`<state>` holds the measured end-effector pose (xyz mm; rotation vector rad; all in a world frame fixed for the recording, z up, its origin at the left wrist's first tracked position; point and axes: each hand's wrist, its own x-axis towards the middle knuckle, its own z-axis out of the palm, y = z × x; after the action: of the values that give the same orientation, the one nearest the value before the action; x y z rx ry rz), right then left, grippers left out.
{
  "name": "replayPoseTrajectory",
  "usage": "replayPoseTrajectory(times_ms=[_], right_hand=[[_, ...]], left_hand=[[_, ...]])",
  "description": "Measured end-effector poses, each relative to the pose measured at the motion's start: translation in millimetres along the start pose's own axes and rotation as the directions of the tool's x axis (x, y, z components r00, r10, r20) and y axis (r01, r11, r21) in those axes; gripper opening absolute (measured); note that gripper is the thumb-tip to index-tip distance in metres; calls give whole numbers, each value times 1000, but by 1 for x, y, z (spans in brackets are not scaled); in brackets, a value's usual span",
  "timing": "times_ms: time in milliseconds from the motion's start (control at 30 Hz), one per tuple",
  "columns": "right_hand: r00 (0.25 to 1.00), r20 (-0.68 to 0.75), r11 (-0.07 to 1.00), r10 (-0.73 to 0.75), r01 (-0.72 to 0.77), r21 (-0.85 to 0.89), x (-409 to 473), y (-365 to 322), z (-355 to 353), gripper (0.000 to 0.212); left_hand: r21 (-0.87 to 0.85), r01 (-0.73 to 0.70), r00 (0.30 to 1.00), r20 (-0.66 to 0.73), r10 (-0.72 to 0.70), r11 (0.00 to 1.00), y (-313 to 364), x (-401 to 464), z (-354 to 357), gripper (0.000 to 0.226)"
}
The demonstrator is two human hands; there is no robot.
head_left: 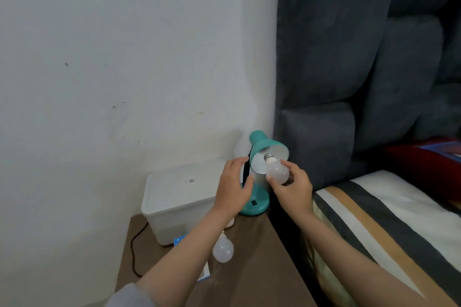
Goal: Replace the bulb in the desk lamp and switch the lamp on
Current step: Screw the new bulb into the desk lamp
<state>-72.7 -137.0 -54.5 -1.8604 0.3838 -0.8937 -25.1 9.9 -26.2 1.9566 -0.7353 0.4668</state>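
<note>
Bulb, frosted white, screw base at teal shade mouth.

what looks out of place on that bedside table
A loose bulb lies on its side on the table, free to roll. The lamp shade is tipped sideways, and the right hand holds another bulb at its mouth.

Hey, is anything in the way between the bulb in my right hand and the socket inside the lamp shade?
Nothing visible blocks it. The bulb in the right hand has its screw base at the mouth of the teal shade, pointing inward. The left hand is beside the lamp's neck, outside the shade. The socket itself is hidden.
</note>
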Motion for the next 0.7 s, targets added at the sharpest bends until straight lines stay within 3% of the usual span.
replayPoseTrajectory(times_ms=[300,467,700], right_hand=[[996,-63,983,-69,79,166,27,26,35,51],[986,-57,977,-157,164,135,37,36,42,51],[985,-119,982,-127,142,125,43,41,48,49]], left_hand=[[-126,45,998,-32,-50,991,-13,44,35,31],[-129,11,997,-72,-21,992,-20,52,47,23],[-132,-15,994,-110,0,991,-18,58,53,24]])
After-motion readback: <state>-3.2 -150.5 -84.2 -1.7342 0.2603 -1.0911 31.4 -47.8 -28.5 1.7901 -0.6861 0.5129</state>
